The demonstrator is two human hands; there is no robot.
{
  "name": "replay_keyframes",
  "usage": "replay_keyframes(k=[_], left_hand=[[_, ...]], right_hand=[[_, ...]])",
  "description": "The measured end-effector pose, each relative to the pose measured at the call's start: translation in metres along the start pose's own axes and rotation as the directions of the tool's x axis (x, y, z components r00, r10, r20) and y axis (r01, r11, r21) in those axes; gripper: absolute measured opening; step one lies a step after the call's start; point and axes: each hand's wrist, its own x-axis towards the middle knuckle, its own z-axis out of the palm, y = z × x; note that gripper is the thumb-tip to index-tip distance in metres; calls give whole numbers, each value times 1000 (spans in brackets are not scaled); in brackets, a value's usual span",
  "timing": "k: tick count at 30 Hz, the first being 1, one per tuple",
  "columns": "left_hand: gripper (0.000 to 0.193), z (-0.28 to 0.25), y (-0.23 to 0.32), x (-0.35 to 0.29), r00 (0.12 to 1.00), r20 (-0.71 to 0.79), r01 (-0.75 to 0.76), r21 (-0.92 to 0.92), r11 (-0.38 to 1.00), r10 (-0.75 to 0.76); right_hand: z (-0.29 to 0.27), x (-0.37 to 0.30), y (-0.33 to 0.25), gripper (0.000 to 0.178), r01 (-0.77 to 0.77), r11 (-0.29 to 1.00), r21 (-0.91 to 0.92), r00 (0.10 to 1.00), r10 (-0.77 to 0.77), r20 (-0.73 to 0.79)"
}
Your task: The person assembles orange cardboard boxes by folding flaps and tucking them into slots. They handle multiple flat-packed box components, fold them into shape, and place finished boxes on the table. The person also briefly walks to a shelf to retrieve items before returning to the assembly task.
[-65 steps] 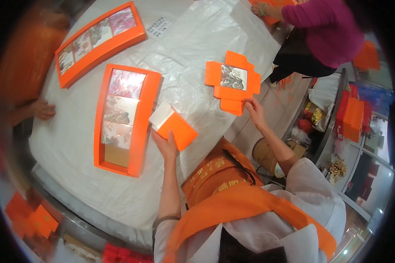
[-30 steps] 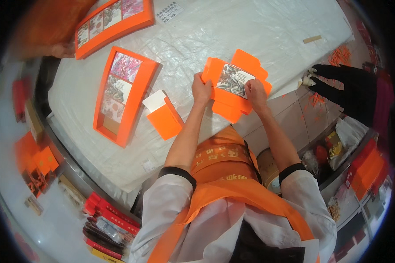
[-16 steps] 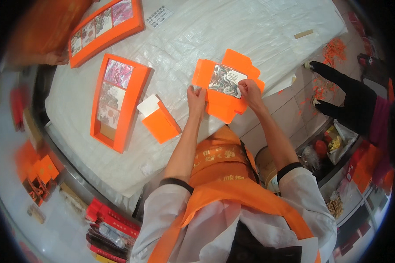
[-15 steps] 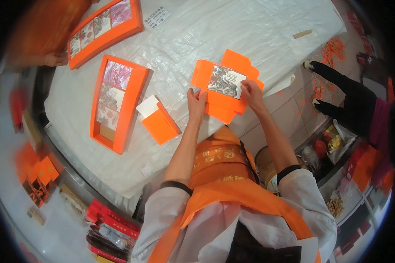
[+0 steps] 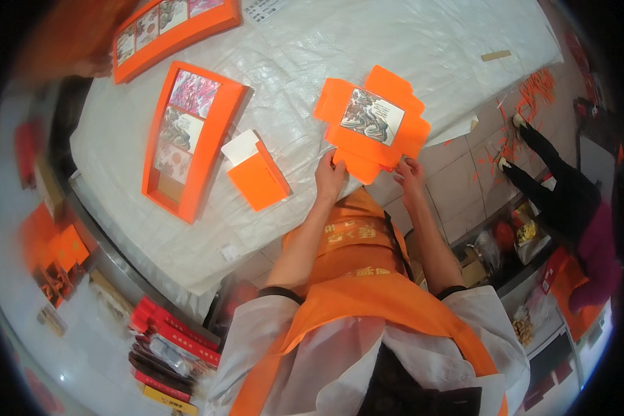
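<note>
An unfolded orange carton [image 5: 412, 130] lies nearly flat at the near edge of the covered table, its flaps spread out. On its middle panel is a square picture card [image 5: 372, 116] with grey wave-like patterns. My left hand [image 5: 330, 177] closes thumb and fingers on a near flap. At the right side of that flap, my right hand [image 5: 412, 182] has its fingers bent against the carton's edge. To the left rests a small orange box [image 5: 258, 182] with a white flap standing out. Beyond it is a long orange frame-like box [image 5: 222, 121] holding several picture cards, one compartment showing brown.
White woven sheeting [image 5: 291, 76] covers the table. Another long orange box [image 5: 177, 45] lies far left, near a blurred person in orange. A brown strip [image 5: 496, 55] is at the far right. Red packages [image 5: 180, 333] sit lower left; a person in dark trousers [image 5: 558, 166] stands right.
Both hands have slid from the carton's sides to its near edge, around the near flap. My view has shifted slightly, so the table things appear moved.
</note>
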Motion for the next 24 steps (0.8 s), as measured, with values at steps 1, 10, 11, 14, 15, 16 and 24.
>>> replay_keyframes(k=[1, 10, 11, 14, 15, 16, 24], left_hand=[[29, 1, -3, -1, 998, -37, -40, 77, 996, 43], [24, 1, 3, 30, 994, -32, -95, 215, 972, 104], [23, 3, 0, 30, 983, -42, -159, 299, 941, 179], [25, 17, -13, 28, 960, -67, -245, 280, 928, 273], [27, 24, -15, 31, 972, -149, -176, 48, 983, 181], [30, 28, -18, 33, 982, -181, -87, -181, 980, 54], [19, 32, 13, 38, 952, -240, 156, -153, 976, -190]], right_hand=[[1, -6, -2, 35, 5, 990, -141, 993, -21, -114], [68, 3, -24, 71, 724, -222, -653, 457, -555, 695], [72, 8, -23, 73, 696, -286, -658, 441, -553, 707], [73, 17, -20, 77, 642, -370, -671, 478, -491, 728], [73, 17, -19, 78, 651, -326, -686, 541, -435, 720], [73, 16, -19, 79, 665, -355, -657, 515, -420, 747], [82, 15, -24, 81, 685, -393, -613, 440, -448, 779]])
